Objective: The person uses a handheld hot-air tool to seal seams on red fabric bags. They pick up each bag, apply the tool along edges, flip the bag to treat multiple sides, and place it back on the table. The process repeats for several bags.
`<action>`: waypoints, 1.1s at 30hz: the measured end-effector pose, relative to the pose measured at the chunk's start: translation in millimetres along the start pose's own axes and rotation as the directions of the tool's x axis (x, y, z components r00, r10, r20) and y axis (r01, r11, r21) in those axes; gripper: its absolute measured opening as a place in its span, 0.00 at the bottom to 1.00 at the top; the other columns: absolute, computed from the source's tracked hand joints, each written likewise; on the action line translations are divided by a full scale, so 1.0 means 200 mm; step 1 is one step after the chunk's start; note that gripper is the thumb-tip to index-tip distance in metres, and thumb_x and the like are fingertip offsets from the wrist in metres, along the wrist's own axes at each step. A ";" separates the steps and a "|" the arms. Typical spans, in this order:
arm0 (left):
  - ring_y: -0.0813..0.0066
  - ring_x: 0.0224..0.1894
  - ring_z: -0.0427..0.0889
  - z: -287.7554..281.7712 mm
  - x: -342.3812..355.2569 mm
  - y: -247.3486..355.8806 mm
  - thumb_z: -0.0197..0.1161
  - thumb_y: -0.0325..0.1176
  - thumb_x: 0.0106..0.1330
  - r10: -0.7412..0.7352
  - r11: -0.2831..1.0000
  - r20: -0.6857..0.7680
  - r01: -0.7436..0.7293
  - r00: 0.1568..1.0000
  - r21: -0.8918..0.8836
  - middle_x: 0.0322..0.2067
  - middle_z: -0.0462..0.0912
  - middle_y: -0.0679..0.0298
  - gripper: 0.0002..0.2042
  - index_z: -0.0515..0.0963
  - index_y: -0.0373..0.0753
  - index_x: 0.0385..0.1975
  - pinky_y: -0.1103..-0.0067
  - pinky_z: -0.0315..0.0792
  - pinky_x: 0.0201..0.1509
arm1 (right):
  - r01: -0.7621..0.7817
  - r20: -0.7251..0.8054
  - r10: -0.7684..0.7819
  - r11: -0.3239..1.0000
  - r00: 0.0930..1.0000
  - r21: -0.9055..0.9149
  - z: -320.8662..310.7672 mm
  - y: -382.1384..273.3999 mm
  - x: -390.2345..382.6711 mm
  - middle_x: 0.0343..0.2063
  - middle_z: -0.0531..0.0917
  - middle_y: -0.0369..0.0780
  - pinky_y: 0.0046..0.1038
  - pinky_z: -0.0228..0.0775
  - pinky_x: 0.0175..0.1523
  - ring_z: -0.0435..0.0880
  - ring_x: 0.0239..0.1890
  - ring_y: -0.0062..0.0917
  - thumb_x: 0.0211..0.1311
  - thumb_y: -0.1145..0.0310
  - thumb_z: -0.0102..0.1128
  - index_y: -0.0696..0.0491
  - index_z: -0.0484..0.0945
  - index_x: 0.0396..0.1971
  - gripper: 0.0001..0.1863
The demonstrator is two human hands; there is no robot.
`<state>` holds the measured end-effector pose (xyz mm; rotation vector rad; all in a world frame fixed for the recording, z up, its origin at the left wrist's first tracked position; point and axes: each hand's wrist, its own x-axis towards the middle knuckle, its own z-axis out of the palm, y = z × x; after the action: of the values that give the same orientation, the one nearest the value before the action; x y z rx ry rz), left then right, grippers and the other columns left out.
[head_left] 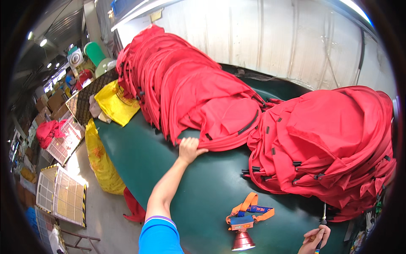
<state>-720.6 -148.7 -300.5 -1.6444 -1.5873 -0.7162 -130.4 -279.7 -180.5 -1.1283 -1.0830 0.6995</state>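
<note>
A long row of red fabric pieces [190, 84], like folded canopies with curved rims and small black fittings, lies overlapped across a dark green table [139, 156]. My left hand [191, 150] grips the near rim of the front piece, its thumb pointing right. At the lower right, my right hand [315, 240] is closed around a slim tool [324, 211] with a thin metal shaft and a dark handle. That shaft points up toward a second red fabric pile [325, 139]; whether the tip touches it I cannot tell. Between my arms lies a headlamp [243, 240] with an orange and blue strap.
A pale ribbed wall [270, 38] runs behind the table. Yellow bags [101, 161] hang over the table's left edge, and another yellow bag [116, 103] lies on top. Wire-mesh frames [61, 194] stand on the floor to the left. A person [70, 79] is far off.
</note>
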 end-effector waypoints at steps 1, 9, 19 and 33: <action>0.61 0.25 0.73 -0.06 -0.04 0.05 0.68 0.65 0.52 -0.023 1.000 -0.027 0.023 0.999 0.016 0.20 0.70 0.62 0.30 0.68 0.41 0.22 0.68 0.66 0.34 | -0.019 -0.007 0.019 1.000 1.000 -0.009 -0.01 -0.01 0.00 0.19 0.82 0.39 0.15 0.55 0.22 0.64 0.13 0.14 0.76 0.59 0.49 0.54 0.76 0.43 0.14; 0.45 0.32 0.81 -0.54 0.27 0.06 0.64 0.52 0.69 -0.785 0.576 -0.147 0.623 0.601 -0.530 0.25 0.80 0.46 0.24 0.80 0.31 0.35 0.60 0.72 0.41 | -0.036 -0.027 0.033 0.994 0.999 -0.106 -0.12 -0.05 0.06 0.20 0.82 0.38 0.16 0.56 0.22 0.67 0.15 0.15 0.77 0.57 0.48 0.54 0.77 0.43 0.15; 0.51 0.70 0.61 -0.29 0.24 -0.37 0.78 0.56 0.46 -0.915 0.369 0.058 0.769 0.400 0.522 0.68 0.63 0.49 0.48 0.66 0.38 0.67 0.61 0.59 0.71 | 0.008 0.059 -0.001 0.991 0.998 -0.130 -0.20 0.04 0.14 0.21 0.83 0.39 0.16 0.58 0.22 0.67 0.15 0.15 0.77 0.60 0.48 0.55 0.77 0.45 0.14; 0.58 0.59 0.78 -0.31 -0.34 -0.53 0.79 0.26 0.42 -0.888 0.097 0.375 0.904 0.268 -0.416 0.58 0.77 0.51 0.42 0.67 0.35 0.62 0.68 0.73 0.64 | -0.048 0.102 0.062 0.990 0.993 -0.130 -0.26 0.16 0.08 0.21 0.83 0.39 0.16 0.60 0.24 0.68 0.16 0.14 0.77 0.63 0.49 0.55 0.78 0.46 0.13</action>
<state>-825.4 -242.6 -306.8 -0.7046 -2.5666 -2.0011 -73.6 -275.1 -208.3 -1.2456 -1.2044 0.7489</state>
